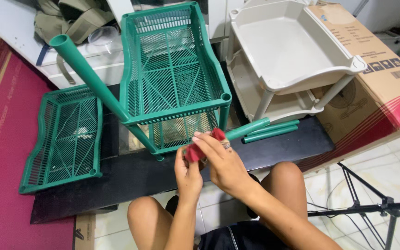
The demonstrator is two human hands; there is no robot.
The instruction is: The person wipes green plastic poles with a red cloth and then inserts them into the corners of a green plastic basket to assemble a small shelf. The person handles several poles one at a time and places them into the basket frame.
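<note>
Both hands meet in front of the knees, just above a black mat (130, 178). The left hand (187, 172) grips a red cloth (195, 152) from below; the right hand (223, 162) closes over it from above, seemingly wrapped around the near end of a green tube (248, 128). Two more tubes (270, 131) lie just beyond. Behind stands a green rack (174, 69), beside it a loose green tray (65, 139) and a beige rack (288, 51).
</note>
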